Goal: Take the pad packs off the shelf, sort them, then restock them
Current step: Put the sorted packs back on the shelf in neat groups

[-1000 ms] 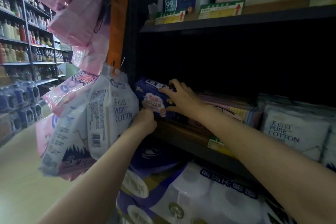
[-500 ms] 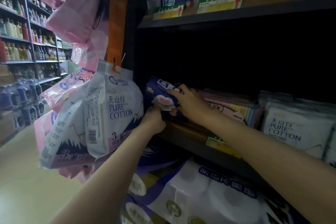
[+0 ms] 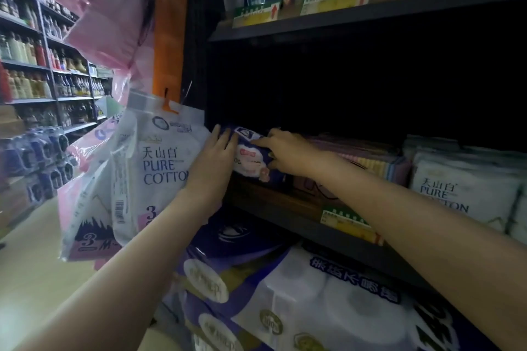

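As it lies lengthwise along the shelf [image 3: 285,205], blue pad pack [image 3: 251,158] tilted, left hand [image 3: 212,164] flat against its end, right hand [image 3: 288,155] gripping

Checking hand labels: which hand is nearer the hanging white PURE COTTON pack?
Left. The left hand lies against the hanging PURE COTTON pack's right edge, fingers on the dark blue pack. The right hand grips that blue pack farther right, apart from the hanging one.
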Demonstrator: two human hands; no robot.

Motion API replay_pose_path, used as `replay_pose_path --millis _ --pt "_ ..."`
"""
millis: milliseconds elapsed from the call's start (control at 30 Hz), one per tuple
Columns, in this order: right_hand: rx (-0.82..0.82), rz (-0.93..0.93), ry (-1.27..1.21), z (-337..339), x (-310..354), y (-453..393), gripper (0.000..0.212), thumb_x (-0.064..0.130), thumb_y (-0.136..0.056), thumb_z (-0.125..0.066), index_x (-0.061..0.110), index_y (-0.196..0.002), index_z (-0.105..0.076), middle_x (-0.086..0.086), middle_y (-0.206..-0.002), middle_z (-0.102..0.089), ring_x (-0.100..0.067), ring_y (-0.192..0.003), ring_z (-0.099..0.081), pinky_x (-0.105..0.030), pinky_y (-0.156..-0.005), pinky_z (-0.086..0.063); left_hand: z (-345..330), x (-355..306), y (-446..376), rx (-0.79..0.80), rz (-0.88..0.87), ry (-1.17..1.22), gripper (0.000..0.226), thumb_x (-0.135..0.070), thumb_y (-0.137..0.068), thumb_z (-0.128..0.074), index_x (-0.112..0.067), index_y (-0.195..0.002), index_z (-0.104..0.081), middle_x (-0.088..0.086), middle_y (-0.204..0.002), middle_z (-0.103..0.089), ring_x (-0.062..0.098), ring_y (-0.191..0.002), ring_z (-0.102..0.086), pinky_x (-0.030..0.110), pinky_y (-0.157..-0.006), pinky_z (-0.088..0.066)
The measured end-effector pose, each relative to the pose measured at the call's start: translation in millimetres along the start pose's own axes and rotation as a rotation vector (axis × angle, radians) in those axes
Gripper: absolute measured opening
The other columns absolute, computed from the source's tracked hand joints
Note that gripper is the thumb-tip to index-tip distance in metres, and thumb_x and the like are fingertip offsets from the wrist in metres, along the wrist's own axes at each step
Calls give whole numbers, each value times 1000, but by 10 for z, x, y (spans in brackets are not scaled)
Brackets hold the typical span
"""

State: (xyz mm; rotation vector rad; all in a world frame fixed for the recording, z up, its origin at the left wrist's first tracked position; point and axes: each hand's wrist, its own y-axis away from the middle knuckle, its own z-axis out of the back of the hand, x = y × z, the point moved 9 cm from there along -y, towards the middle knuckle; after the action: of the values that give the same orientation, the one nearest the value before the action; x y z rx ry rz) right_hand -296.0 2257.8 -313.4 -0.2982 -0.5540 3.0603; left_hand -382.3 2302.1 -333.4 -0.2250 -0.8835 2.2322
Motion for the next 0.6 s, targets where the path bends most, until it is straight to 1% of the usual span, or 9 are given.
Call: replay_pose_path --millis 67,133,200,267,333,400,467,567,600 --pt "-12 -36 34 -10 -10 -55 61 18 -93 -54 28 -147 -28 -11 -128 -42 -32 -111 -48 -36 -83 -44 -31 14 -113 -16 28 -5 60 0 -90 -49 -1 -144 -24 14 -151 -26 26 -143 -13 31 -112 -19" --pt "-33 -95 86 -11 11 -118 62 24 -92 -57 28 -146 -28 -12 -134 -38 -36 -115 -45 -39 -86 -42 -22 49 -192 -5 66 -30 46 -1 -90 -49 0 -134 -38 16 -138 -41 26 -133 -30 31 -100 -34" --pt "-52 -122 115 0 66 -195 64 28 -90 -60 27 -146 -29 -14 -137 -34 -38 -120 -40 -42 -93 -38 8 111 -245 26 115 -39 36 1 -90 -49 0 -126 -46 17 -128 -48 27 -121 -44 33 -88 -41" --pt "-63 -117 108 16 127 -228 65 27 -89 -60 26 -146 -28 -14 -141 -31 -39 -123 -36 -43 -98 -35 65 172 -243 60 148 -55 30 1 -91 -49 1 -120 -51 19 -124 -52 30 -114 -51 34 -85 -43" --pt "-41 -89 100 22 133 -228 66 27 -90 -59 27 -147 -25 -14 -143 -28 -39 -124 -35 -42 -98 -34 88 202 -246 93 134 -114 25 -1 -90 -52 2 -114 -56 20 -119 -57 32 -109 -56 35 -84 -44" --pt "12 -54 62 -20 117 -194 64 25 -93 -56 28 -148 -24 -13 -141 -29 -37 -121 -37 -39 -94 -36 81 203 -223 128 114 -138 23 -4 -90 -52 1 -111 -58 20 -114 -60 32 -105 -58 35 -79 -44" --pt "22 -29 57 -32 122 -146 63 25 -93 -55 28 -148 -23 -12 -138 -31 -35 -117 -41 -36 -88 -37 102 195 -203 144 98 -161 20 -6 -91 -52 0 -109 -59 19 -111 -61 31 -102 -59 32 -72 -40" --pt "1 -22 43 -31 131 -110 65 25 -93 -56 28 -148 -22 -11 -136 -32 -34 -115 -42 -33 -84 -36 134 178 -194 162 64 -216 18 -8 -91 -52 -2 -105 -60 17 -108 -62 31 -100 -60 32 -72 -41" --pt "-11 -27 34 -27 135 -96 66 25 -92 -57 28 -148 -22 -10 -135 -33 -33 -116 -41 -33 -85 -36 146 168 -190 165 56 -235 18 -9 -90 -52 -3 -105 -60 17 -108 -62 31 -100 -60 33 -72 -41"
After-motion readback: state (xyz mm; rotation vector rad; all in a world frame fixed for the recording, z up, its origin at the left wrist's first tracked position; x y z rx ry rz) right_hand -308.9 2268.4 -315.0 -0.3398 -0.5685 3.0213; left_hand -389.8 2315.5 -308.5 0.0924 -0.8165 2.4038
